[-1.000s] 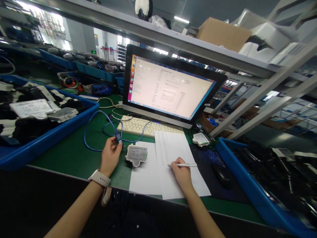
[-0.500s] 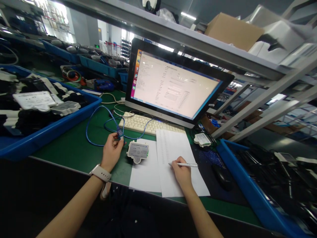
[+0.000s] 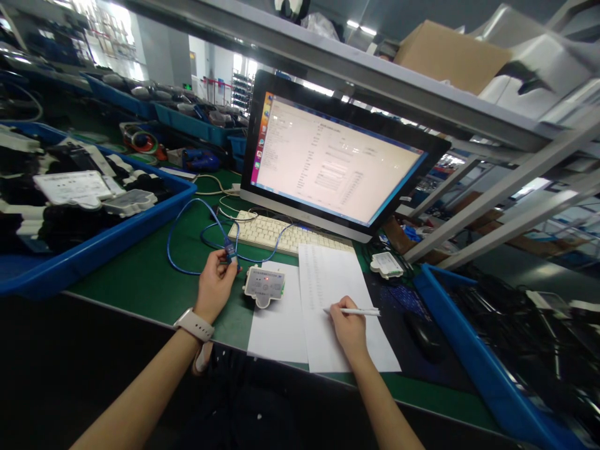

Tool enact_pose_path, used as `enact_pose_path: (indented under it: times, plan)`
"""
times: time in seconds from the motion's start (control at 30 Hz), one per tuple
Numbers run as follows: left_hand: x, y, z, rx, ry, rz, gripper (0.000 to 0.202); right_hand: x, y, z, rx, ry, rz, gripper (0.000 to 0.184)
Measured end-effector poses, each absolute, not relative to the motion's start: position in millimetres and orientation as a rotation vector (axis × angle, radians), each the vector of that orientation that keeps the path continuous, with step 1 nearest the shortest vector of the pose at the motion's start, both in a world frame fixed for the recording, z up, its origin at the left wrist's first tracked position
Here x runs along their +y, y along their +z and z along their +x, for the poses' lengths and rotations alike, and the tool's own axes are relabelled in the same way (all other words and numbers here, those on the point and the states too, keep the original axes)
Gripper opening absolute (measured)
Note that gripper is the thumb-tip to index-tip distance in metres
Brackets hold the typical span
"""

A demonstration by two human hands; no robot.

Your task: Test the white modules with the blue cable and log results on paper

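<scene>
My left hand (image 3: 216, 282) is closed on a blue cable connector (image 3: 230, 251), whose blue cable (image 3: 170, 240) loops over the green bench. Just right of that hand lies a small grey-and-white electronic module (image 3: 264, 286) with a red light lit on its face. Part of the module rests over a sheet of paper (image 3: 281, 337). My right hand (image 3: 349, 325) grips a white pen (image 3: 360, 311), its tip at a second paper sheet (image 3: 323, 275) that carries faint lines of writing. The heel of the right hand rests on this sheet.
A monitor (image 3: 328, 159) stands behind a cream keyboard (image 3: 267, 232). Blue bins (image 3: 180, 203) of parts flank the bench left and right. A black mouse (image 3: 422, 334) and another module (image 3: 387, 265) lie at the right. A metal shelf (image 3: 375, 69) with a cardboard box (image 3: 450, 55) hangs overhead.
A red light now shows on the module; it was unlit before. The whole view has shifted slightly. Both hands keep their grips in nearly the same places.
</scene>
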State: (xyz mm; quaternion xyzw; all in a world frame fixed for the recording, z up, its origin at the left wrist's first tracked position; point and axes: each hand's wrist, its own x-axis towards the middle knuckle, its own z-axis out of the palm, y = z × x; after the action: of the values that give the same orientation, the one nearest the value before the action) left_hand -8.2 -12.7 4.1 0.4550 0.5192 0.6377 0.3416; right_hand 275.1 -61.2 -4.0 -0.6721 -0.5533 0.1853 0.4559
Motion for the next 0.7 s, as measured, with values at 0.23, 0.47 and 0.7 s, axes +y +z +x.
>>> enact_pose_path:
  times: [0.23,0.47,0.7]
  plan:
    - [-11.3,1.5,-8.8,1.334,1.67,1.185,0.037,-60.8,-4.9,275.2,-1.352,0.465,-1.66,0.02]
    - [-11.0,0.5,-9.1,1.327,1.679,1.173,0.037,-60.1,-4.7,275.2,-1.365,0.432,-1.678,0.02]
    - [-11.3,0.4,-9.4,1.335,1.682,1.182,0.036,-60.8,-6.3,277.7,-1.334,0.458,-1.664,0.02]
